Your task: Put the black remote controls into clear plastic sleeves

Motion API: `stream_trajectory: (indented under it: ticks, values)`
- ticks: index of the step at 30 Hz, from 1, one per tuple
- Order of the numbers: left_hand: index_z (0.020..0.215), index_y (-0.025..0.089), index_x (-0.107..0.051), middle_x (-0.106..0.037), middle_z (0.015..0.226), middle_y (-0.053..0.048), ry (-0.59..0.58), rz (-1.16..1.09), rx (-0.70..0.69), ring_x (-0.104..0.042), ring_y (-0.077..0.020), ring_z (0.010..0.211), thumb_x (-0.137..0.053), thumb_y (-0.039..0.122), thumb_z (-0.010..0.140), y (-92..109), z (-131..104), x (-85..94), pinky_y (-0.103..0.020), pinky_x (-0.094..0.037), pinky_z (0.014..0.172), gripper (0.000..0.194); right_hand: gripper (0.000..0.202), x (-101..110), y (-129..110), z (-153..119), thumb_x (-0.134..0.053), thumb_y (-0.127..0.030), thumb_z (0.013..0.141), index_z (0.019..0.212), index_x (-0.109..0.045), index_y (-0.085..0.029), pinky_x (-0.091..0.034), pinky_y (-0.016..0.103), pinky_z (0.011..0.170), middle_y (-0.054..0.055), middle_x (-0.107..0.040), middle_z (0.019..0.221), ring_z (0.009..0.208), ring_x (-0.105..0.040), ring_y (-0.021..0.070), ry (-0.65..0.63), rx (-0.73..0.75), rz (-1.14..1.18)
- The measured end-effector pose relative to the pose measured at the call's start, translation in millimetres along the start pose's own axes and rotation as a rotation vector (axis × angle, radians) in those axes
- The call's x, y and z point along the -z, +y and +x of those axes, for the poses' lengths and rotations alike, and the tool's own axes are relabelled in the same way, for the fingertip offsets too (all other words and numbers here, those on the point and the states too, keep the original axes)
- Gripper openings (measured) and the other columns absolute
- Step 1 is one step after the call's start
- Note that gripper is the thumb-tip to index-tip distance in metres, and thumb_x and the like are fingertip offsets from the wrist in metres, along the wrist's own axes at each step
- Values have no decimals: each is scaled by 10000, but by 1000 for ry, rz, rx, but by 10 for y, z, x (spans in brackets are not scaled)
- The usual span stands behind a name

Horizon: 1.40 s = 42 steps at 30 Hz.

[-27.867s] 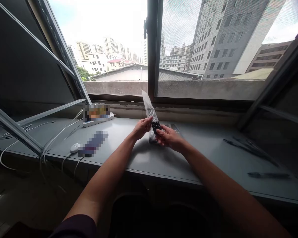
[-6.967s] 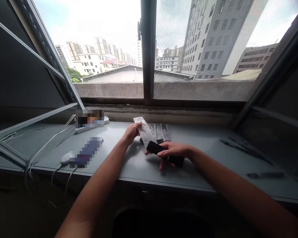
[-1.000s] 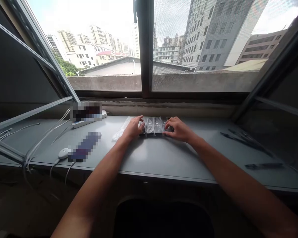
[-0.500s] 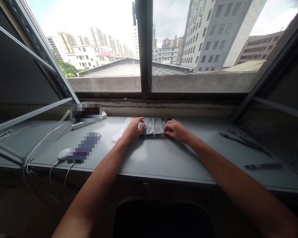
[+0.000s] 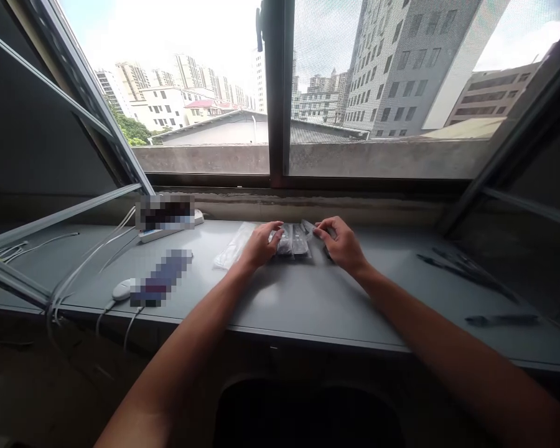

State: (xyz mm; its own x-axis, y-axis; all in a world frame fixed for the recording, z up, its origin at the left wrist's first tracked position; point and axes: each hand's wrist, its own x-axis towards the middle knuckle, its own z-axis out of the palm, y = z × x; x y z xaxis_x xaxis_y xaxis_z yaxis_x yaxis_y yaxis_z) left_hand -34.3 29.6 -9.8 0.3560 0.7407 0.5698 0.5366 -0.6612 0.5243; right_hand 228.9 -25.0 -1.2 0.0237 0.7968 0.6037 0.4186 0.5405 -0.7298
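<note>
Now that the right hand [image 5: 343, 244], thumb and fingers pinched on one bagged item [image 5: 308, 228], has drawn it toward three o'clock, the bagged row [image 5: 300, 242] seems one fewer, left hand [image 5: 260, 244] at its nine o'clock, grip indiscernible.

1. left forearm [image 5: 191, 330] and right forearm [image 5: 424, 330]: bare, reaching forward, converging.
2. left grip [image 5: 261, 244]: fingers loosely curved, thumb apart from forefinger.
3. right grip [image 5: 341, 244]: thumb and forefinger pinched, knuckles up.
</note>
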Motion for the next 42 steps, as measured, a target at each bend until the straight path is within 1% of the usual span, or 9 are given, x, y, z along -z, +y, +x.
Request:
stream_trajectory:
  ticks: [6, 9, 13, 18, 21, 24, 27, 34, 42]
  values:
    - [1517, 203, -627, -817, 1231, -113, -48, -331, 137, -767, -299, 1180, -512, 521, 1110, 90, -7, -62, -428, -570, 1071, 529, 198, -152, -216, -146, -657, -446, 1080, 993, -652, -268, -529, 543, 1154, 136, -679, 1191, 1301, -652, 338, -163, 248, 3]
    - [1643, 163, -471, -798, 1156, -119, 51, -629, 273, -788, -266, 988, -621, 609, 1048, 100, 35, -84, -372, -640, 845, 758, 157, -204, -341, -221, -654, -410, 1085, 983, -642, -291, -522, 563, 1175, 129, -695, 1183, 1369, -628, 345, -299, 318, 8]
    - [1744, 209, -239, -759, 1022, -61, 170, -822, 403, -695, -156, 701, -850, 523, 914, 77, 81, -60, -250, -540, 571, 1077, 119, -236, -417, -298, -696, -361, 1067, 974, -672, -290, -488, 576, 1231, 130, -663, 1330, 1460, -573, 336, -364, 354, 47]
    - [1725, 210, -257, -668, 831, 37, 156, -914, 488, -496, -65, 471, -905, 445, 859, 53, 73, -7, -211, -377, 442, 1107, 465, -312, -376, -321, -863, -446, 942, 1323, -641, -299, -643, 515, 1065, 138, -491, 1637, 1462, -593, 351, -338, -59, 370]
    - [1518, 189, -532, -676, 836, 26, 79, -932, 462, -527, -73, 510, -948, 481, 788, 86, 62, 1, -217, -414, 465, 889, 734, -361, -360, -304, -890, -466, 906, 1506, -499, -302, -712, 488, 892, 146, -641, 1501, 1194, -768, 321, -351, -376, 630]
    - [1119, 168, -699, -698, 850, -3, -2, -909, 401, -539, -73, 543, -963, 529, 746, 137, 53, 1, -221, -447, 489, 582, 608, -353, -379, -285, -881, -495, 915, 1375, -595, -219, -722, 448, 758, 143, -799, 1183, 909, -829, 295, -496, -605, 761]
    - [982, 168, -704, -695, 834, -15, 2, -910, 396, -539, -77, 549, -948, 579, 752, 164, 49, 4, -226, -458, 499, 530, 441, -306, -407, -274, -880, -521, 919, 1106, -677, -178, -689, 367, 644, 135, -821, 964, 715, -797, 244, -626, -761, 792]
    - [907, 153, -732, -619, 740, -27, 120, -984, 506, -551, -104, 576, -777, 730, 880, 124, 66, 44, -210, -370, 447, 579, 374, -263, -430, -263, -941, -382, 876, 1049, -705, -148, -644, 274, 577, 65, -767, 836, 647, -729, 171, -680, -852, 850]
    - [1132, 151, -852, -777, 901, -68, 50, -880, 409, -693, -168, 776, -785, 706, 876, -24, 85, -35, -259, -558, 650, 615, 402, -303, -364, -302, -940, -420, 878, 1050, -686, -161, -677, 322, 599, 97, -792, 924, 669, -736, 183, -691, -834, 810]
